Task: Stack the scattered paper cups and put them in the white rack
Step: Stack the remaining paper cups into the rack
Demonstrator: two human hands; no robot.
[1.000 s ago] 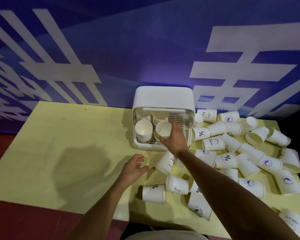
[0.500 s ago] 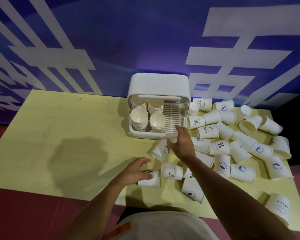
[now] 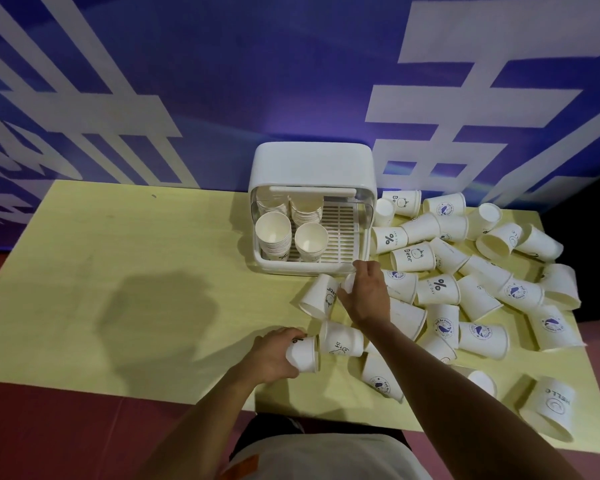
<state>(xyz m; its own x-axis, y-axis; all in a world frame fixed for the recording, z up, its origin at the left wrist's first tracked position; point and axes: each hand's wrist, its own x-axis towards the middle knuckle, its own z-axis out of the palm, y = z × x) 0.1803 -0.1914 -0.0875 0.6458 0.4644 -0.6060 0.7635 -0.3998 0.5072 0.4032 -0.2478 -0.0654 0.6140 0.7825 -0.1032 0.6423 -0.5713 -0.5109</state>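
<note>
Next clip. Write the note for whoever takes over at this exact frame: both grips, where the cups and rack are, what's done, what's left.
Left grip: holds a side-lying cup on the yellow table, near its front edge.
Right grip: curled on a mostly hidden cup just in front of the white rack.
Done: four stacks stand in the rack's left part; its right part is bare.
Left: many loose cups lie tipped on the table, to the right of and in front of the rack. Nest them, then rack them.
</note>
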